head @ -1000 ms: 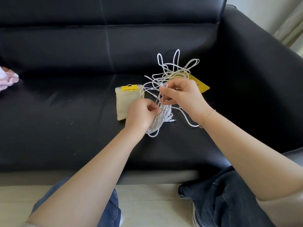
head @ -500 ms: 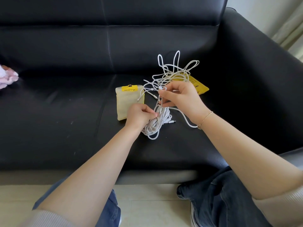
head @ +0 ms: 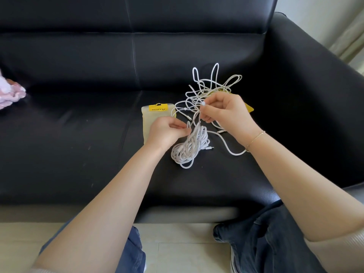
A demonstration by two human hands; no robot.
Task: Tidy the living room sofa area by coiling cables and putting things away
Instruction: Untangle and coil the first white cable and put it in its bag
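Cable: a long white cable (head: 190,148) lies on the seat of the black sofa (head: 78,146), a little right of the frame's centre. Its lower part is gathered into a thick oval bundle of many parallel turns; above that it spreads into a loose tangle of thin loops (head: 212,85) reaching up toward the backrest. A small metal plug shows at the right edge of the bundle.
Left hand: the left hand (head: 165,133) is curled at the top of the bundle, thumb and fingers pinching strands there.
Right hand: the right hand (head: 226,113) is curled just above and to the right, its fingertips pinching a strand with a small white cap showing at the pinch. A thin gold bracelet (head: 255,137) circles that wrist.
Surfaces: the sofa is smooth, glossy dark leather with stitched seams; the cable looks matte and round; the floor at the bottom edge is pale tile.
Nearby: a pale translucent pouch (head: 155,119) with a yellow header label lies flat just left of the cable, partly covered by the left hand. A yellow package (head: 248,108) peeks out behind the right hand. Pink fabric (head: 9,93) sits at the left edge.
Foreground: both forearms and blue-jeaned knees (head: 275,239) fill the lower frame.
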